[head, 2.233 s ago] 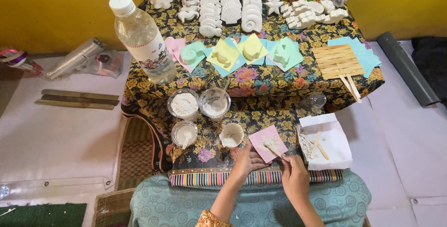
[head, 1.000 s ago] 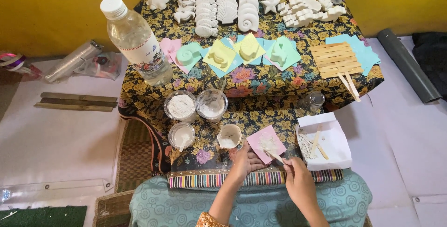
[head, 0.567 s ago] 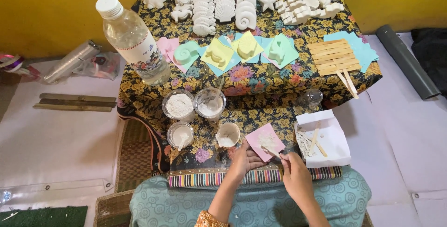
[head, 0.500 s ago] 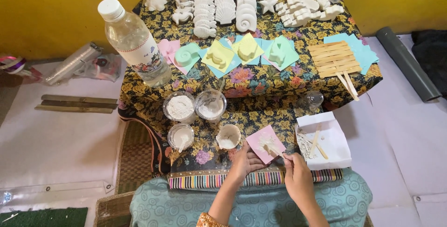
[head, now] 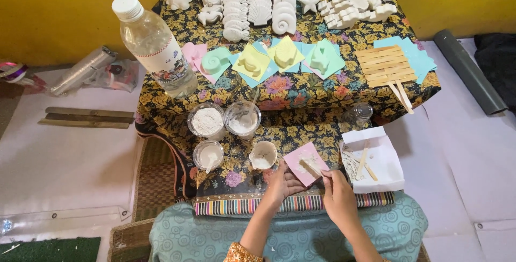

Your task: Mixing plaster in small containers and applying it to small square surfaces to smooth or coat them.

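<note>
We steady the pink mold [head: 305, 162] with our left hand [head: 283, 185], fingers curled on its edge, so our right hand [head: 337, 197], pinching a stick [head: 313, 167], can scrape it.

Bottle label [head: 164, 64]: wrapping the clear plastic bottle [head: 153, 44] lying at the counter's [head: 333, 87] left end; white band with red edging and multicoloured print.
Plastic wrapper [head: 115, 74]: lying crumpled on the floor, left of the bottle; clear, printed.
Signs, screens: none showing.
</note>
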